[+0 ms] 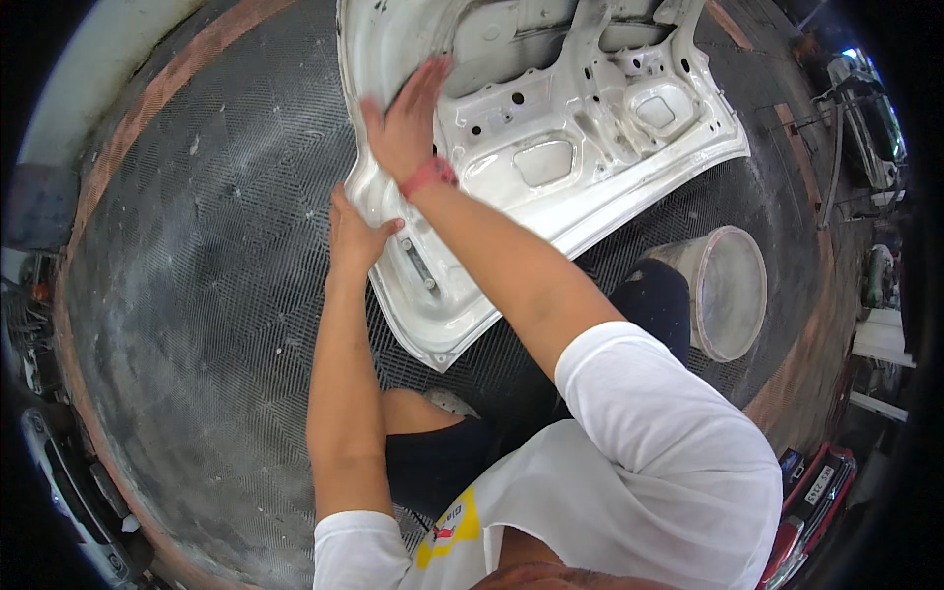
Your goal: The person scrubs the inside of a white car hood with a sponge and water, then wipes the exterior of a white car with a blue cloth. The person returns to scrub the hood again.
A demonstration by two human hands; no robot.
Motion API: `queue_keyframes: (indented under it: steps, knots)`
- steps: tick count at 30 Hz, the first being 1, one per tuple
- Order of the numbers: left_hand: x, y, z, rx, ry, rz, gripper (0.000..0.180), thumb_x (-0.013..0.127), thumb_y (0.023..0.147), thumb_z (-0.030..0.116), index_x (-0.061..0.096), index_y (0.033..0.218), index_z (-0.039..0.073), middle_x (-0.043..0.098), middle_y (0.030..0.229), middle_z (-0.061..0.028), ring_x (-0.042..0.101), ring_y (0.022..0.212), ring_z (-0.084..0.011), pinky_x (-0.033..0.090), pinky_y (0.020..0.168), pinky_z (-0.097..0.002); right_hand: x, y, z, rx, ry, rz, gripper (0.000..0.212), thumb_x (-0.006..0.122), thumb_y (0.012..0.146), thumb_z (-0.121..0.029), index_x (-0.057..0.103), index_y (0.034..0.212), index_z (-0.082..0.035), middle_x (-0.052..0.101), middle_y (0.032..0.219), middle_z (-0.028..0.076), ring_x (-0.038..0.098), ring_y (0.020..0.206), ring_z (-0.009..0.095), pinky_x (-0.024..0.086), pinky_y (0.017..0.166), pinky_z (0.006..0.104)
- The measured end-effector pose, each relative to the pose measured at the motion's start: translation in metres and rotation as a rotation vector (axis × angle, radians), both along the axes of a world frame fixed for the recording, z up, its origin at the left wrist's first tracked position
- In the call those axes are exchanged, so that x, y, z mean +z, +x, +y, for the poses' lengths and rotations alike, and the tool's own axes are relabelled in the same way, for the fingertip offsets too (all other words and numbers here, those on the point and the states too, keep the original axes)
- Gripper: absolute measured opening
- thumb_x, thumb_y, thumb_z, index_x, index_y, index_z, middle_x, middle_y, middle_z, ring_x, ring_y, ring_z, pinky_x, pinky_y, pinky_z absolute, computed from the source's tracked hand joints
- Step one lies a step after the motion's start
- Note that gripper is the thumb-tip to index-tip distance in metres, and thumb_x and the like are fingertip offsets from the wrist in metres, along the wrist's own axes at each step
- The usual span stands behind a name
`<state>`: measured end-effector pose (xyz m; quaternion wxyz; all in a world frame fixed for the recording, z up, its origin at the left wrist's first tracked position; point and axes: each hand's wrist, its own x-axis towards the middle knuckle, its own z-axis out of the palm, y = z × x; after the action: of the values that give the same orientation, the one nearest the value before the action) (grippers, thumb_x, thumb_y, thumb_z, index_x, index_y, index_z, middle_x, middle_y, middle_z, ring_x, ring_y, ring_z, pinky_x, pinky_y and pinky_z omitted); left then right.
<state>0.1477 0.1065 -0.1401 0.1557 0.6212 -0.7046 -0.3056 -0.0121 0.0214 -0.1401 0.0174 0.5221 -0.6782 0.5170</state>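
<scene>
A large white car body panel [600,187], its inner side up with pressed ribs, holes and cut-outs, leans across the upper middle in front of me. My left hand [358,234] grips its left edge, thumb over the inner face and fingers around the rim. Just beside that thumb, a narrow slot with two bolt-like ends [417,264] sits in the panel. Farther up, my right hand [406,116], with a red wristband [429,176], lies over the panel's left border, fingers stretched out and holding nothing. Whether its palm presses on the metal, I cannot tell.
A round whitish bucket [729,295] stands right of my knee, close to the panel's lower edge. Dark ribbed matting [216,265] covers the floor, with a reddish border strip. Car parts line the sides, including a bumper-like piece [74,501] at lower left.
</scene>
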Motion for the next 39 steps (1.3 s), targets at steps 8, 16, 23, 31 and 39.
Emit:
queue_keyframes:
  steps: [8, 16, 23, 31, 39]
  knots:
    - [0.007, 0.004, -0.001, 0.024, 0.044, -0.041, 0.127, 0.102, 0.071, 0.024, 0.02, 0.162, -0.006, 0.041, 0.159, -0.0395, 0.047, 0.147, -0.0514, 0.041, 0.123, -0.0499, 0.002, 0.015, 0.013, 0.102, -0.05, -0.192, 0.1, 0.063, 0.104, -0.035, 0.003, 0.165, 0.017, 0.003, 0.173, 0.043, 0.003, 0.164, 0.054, 0.008, 0.135, 0.0565]
    - [-0.007, 0.003, -0.005, -0.023, -0.028, -0.022, 0.127, 0.101, 0.072, 0.028, 0.019, 0.164, -0.004, 0.044, 0.156, -0.0399, 0.05, 0.144, -0.0526, 0.042, 0.122, -0.0516, -0.028, -0.014, 0.027, 0.139, 0.122, -0.454, 0.08, 0.05, 0.11, -0.033, 0.017, 0.164, 0.017, 0.018, 0.171, 0.041, 0.015, 0.164, 0.05, 0.017, 0.134, 0.0569]
    - [-0.002, 0.001, -0.009, -0.018, 0.061, -0.038, 0.127, 0.101, 0.072, 0.027, 0.019, 0.163, -0.006, 0.046, 0.154, -0.04, 0.051, 0.143, -0.0518, 0.044, 0.12, -0.0514, -0.064, -0.042, 0.119, 0.358, 0.584, -0.141, 0.099, 0.055, 0.107, -0.055, 0.013, 0.167, 0.013, 0.018, 0.175, 0.035, 0.019, 0.164, 0.048, 0.017, 0.133, 0.059]
    - [-0.008, -0.006, -0.008, -0.068, -0.012, -0.021, 0.126, 0.102, 0.07, 0.03, 0.022, 0.161, -0.006, 0.047, 0.153, -0.0404, 0.05, 0.144, -0.0516, 0.045, 0.119, -0.0514, -0.067, -0.006, 0.11, 0.063, 0.468, -0.169, 0.109, 0.051, 0.106, -0.065, 0.02, 0.158, 0.025, 0.023, 0.168, 0.045, 0.019, 0.161, 0.054, 0.015, 0.133, 0.0563]
    - [-0.003, 0.005, -0.012, -0.023, 0.053, -0.063, 0.126, 0.102, 0.071, 0.033, 0.022, 0.161, -0.005, 0.049, 0.152, -0.0387, 0.054, 0.141, -0.0513, 0.046, 0.118, -0.0524, -0.071, 0.0, 0.147, 0.284, 0.556, 0.08, 0.109, 0.045, 0.107, -0.066, 0.022, 0.156, 0.028, 0.025, 0.163, 0.05, 0.024, 0.158, 0.059, 0.017, 0.132, 0.0596]
